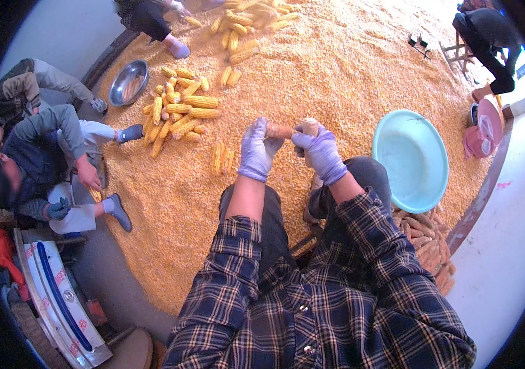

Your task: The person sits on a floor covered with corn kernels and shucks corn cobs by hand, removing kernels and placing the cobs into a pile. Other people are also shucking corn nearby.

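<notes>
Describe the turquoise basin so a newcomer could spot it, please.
Start at the broad spread of corn kernels. Just right of the person's right knee, beyond the bare cobs, lies the basin. Its pale turquoise contrasts with kernels and cobs.

Kernels (336, 80) spread over floor (142, 295). Left hand (258, 147) and right hand (319, 147) side by side above kernels, cob (280, 130) between. Unshelled cob pile (182, 111) on kernels, left-ahead of hands; bowl (129, 83) left of pile. Basin (410, 163) right of right hand; bare cobs (428, 246) heaped just behind basin. Co-worker (41, 147) far left; another co-worker (487, 31) far right-ahead.
</notes>
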A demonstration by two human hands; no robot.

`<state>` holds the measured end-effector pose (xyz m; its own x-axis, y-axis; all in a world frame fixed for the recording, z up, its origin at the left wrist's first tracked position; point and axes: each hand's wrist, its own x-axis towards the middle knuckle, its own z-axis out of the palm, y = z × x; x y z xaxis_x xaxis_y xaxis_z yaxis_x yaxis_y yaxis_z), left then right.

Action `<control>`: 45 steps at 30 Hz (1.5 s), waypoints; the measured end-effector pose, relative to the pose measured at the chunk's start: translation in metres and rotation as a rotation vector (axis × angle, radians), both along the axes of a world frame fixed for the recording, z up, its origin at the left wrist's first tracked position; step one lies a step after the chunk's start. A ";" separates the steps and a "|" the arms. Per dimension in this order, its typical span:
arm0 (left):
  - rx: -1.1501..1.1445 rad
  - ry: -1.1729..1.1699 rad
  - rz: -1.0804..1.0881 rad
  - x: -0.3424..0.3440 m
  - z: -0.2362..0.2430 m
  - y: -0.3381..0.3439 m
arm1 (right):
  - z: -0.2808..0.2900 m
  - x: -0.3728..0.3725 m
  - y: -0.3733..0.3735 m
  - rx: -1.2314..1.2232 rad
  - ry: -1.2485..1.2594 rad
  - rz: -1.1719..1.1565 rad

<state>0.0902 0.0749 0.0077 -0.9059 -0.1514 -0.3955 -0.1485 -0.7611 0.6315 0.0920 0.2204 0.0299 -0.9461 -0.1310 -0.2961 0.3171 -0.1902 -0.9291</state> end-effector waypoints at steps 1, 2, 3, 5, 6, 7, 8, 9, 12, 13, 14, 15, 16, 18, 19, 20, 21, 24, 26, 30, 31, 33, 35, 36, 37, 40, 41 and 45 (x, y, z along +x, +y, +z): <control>0.016 -0.050 0.011 -0.001 -0.001 0.001 | -0.003 -0.001 -0.001 0.097 0.070 -0.065; 0.002 -0.061 0.038 0.000 -0.004 0.000 | -0.002 0.000 -0.004 0.153 0.056 -0.073; 0.021 -0.033 0.038 0.000 -0.006 -0.004 | 0.000 0.001 -0.005 0.103 0.045 -0.057; 0.062 0.026 0.032 -0.001 -0.005 -0.008 | 0.007 0.003 -0.004 0.006 0.023 -0.033; 0.049 0.053 0.033 0.000 -0.003 -0.009 | 0.009 0.005 -0.004 -0.038 0.008 -0.028; 0.035 0.080 0.033 0.003 0.000 -0.010 | 0.011 0.006 -0.005 -0.083 -0.007 -0.023; 0.022 0.110 0.029 0.005 0.004 -0.010 | 0.013 0.006 -0.005 -0.128 -0.019 -0.021; 0.015 0.131 0.016 0.006 0.008 -0.009 | 0.012 0.004 -0.002 -0.161 -0.018 0.019; 0.017 0.183 -0.033 0.007 0.016 -0.006 | 0.008 0.004 0.005 -0.218 -0.001 0.068; 0.012 0.190 -0.049 0.007 0.018 -0.005 | 0.008 0.004 0.005 -0.234 -0.007 0.040; 0.009 0.191 -0.062 0.009 0.021 -0.004 | 0.014 0.007 0.006 -0.249 -0.018 0.015; 0.007 0.193 -0.076 0.010 0.024 -0.002 | 0.019 0.008 0.007 -0.263 -0.029 -0.012; -0.030 0.160 -0.079 0.010 0.027 -0.001 | 0.022 0.007 0.008 -0.287 -0.058 -0.023; -0.075 0.257 -0.128 0.009 0.020 -0.006 | 0.014 0.002 0.010 -0.203 0.074 0.047; -0.087 0.304 -0.155 0.008 0.013 -0.008 | 0.008 0.000 0.011 -0.150 0.133 0.079; -0.036 0.287 -0.146 0.010 0.009 -0.013 | 0.010 0.002 0.010 -0.087 0.132 0.106; 0.013 0.275 -0.145 0.009 0.011 -0.013 | 0.014 0.002 0.009 -0.024 0.136 0.125; 0.038 0.124 -0.135 0.010 0.016 -0.006 | 0.004 0.005 0.005 -0.091 0.237 -0.085; 0.045 0.009 -0.152 0.009 0.014 -0.004 | 0.006 0.006 0.010 0.194 0.462 -0.102; 0.042 -0.201 -0.255 0.014 0.017 -0.004 | 0.037 0.018 0.014 0.184 0.322 0.081; 0.028 -0.216 -0.278 0.016 0.019 -0.005 | 0.031 0.017 0.012 0.208 0.346 0.033; 0.006 -0.237 -0.341 0.016 0.023 0.000 | 0.025 0.014 0.013 0.268 0.398 -0.080; -0.110 -0.318 -0.281 0.014 0.022 0.005 | 0.021 0.015 0.011 0.364 0.390 -0.097; -0.152 -0.341 -0.296 0.014 0.021 0.003 | 0.020 0.017 0.009 0.402 0.397 -0.110; -0.193 -0.363 -0.311 0.013 0.019 0.002 | 0.019 0.018 0.007 0.441 0.405 -0.123; -0.206 -0.466 -0.317 0.014 0.020 0.004 | 0.023 0.017 0.006 0.615 0.517 -0.072; -0.190 -0.468 -0.338 0.014 0.021 0.006 | 0.024 0.017 0.006 0.627 0.525 -0.074; -0.136 -0.486 -0.432 0.017 0.024 0.007 | 0.031 0.018 0.005 0.742 0.512 -0.039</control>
